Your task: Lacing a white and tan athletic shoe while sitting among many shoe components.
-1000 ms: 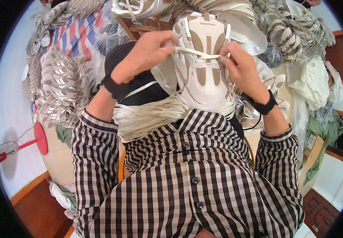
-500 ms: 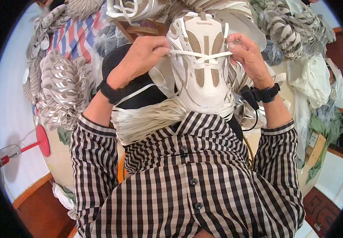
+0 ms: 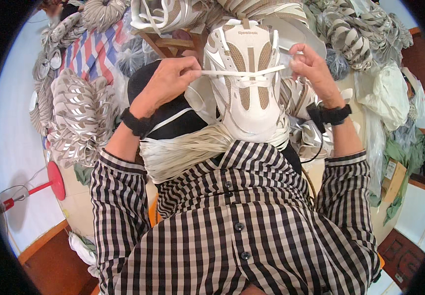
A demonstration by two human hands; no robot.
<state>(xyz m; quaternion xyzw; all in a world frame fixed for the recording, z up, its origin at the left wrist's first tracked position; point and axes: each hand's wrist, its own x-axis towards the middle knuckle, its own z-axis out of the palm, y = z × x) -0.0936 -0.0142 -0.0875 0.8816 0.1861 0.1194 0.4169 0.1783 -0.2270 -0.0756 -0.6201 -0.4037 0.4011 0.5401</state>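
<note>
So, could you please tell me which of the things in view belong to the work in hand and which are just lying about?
In hand:
- white and tan shoe upper
- white lace, pulled taut between left hand and right hand
- bundle of white laces on the lap

Lying about:
- stacked shoe uppers at left
- more stacked uppers at upper right
- striped sheet
- red stand

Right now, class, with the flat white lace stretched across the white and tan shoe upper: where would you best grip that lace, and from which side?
Grip the flat white lace at its two free ends, outside the eyelet rows, one from each side. It runs taut and level across the white and tan shoe upper, so only the ends stand clear. The left hand and right hand pinch it there.
</note>
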